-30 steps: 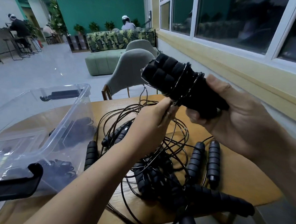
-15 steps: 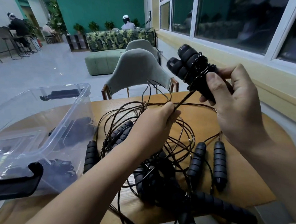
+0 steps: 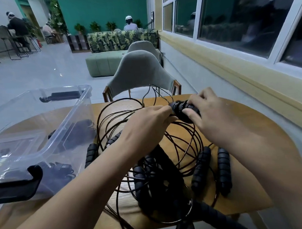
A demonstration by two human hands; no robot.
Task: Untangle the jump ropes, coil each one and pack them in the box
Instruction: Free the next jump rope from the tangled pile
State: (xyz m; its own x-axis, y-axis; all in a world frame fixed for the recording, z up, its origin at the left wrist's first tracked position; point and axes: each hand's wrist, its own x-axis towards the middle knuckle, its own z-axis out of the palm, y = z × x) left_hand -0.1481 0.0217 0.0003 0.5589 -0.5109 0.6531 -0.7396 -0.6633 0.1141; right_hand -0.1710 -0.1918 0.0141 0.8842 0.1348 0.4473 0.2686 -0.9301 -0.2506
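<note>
A tangle of black jump ropes (image 3: 168, 153) with thin cords and ribbed foam handles covers the middle of the wooden table (image 3: 263, 143). My right hand (image 3: 215, 118) grips a pair of black handles (image 3: 180, 108) low over the far side of the tangle. My left hand (image 3: 147, 126) pinches the cord right beside those handles. Two more handles (image 3: 212, 169) lie side by side at the right. The clear plastic box (image 3: 43, 137) stands at the left with black ropes inside.
A grey chair (image 3: 141, 74) stands behind the table's far edge. The wall with windows runs along the right. The box's black clip (image 3: 17, 184) juts out at the near left. More handles hang over the near table edge.
My right hand has brought the paired handles down from chest height to just above the table. My left hand moved with the cord toward the handles.
</note>
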